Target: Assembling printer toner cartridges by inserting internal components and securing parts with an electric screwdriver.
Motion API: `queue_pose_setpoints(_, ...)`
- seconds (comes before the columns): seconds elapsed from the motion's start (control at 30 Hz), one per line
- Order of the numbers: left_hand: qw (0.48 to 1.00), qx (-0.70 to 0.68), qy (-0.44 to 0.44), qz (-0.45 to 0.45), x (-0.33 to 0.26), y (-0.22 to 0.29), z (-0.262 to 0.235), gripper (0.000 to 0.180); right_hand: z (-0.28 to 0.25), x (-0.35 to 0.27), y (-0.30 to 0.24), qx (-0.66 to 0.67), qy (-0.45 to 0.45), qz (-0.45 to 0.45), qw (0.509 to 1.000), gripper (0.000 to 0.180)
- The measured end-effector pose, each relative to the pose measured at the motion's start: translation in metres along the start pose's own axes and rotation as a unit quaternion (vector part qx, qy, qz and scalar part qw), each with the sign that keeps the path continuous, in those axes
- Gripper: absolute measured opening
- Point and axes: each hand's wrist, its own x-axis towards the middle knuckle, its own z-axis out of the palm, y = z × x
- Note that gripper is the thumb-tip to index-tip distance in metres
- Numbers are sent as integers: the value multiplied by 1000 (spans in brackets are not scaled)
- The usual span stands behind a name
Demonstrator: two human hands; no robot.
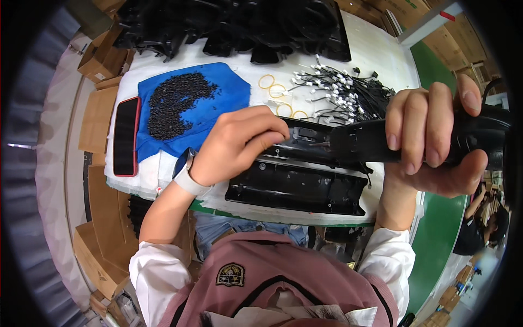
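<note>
My right hand (430,136) is wrapped around a black electric screwdriver (370,143), held sideways with its tip pointing left onto a long black plastic part (297,188) lying on the white table (376,49). My left hand (237,144), with a watch on the wrist, rests on the part's upper left end. Its fingertips are pinched right by the driver tip. Whether a screw sits between them is hidden.
A blue cloth (223,92) carries a heap of small black screws (177,101). A phone in a red case (125,136) lies at the left. Yellow rubber bands (277,90), a tangle of black cables with white plugs (348,92), stacked black plastic parts (245,24), cardboard boxes (98,117).
</note>
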Motion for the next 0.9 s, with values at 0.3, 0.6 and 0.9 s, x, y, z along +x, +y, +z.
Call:
queue_pose_setpoints(0.3, 999, -26, -32, -14, 1, 4, 14, 7, 3, -4, 5, 22, -4, 12, 1000, 46)
queue_pose_setpoints(0.6, 999, -19, -28, -11, -2, 2, 19, 8, 20, -7, 3, -46, 47, 72, 995, 44)
queue_pose_setpoints(0.9, 997, -60, -36, -29, -6, -4, 16, 8, 17, -8, 11, -48, 143, 104, 983, 36)
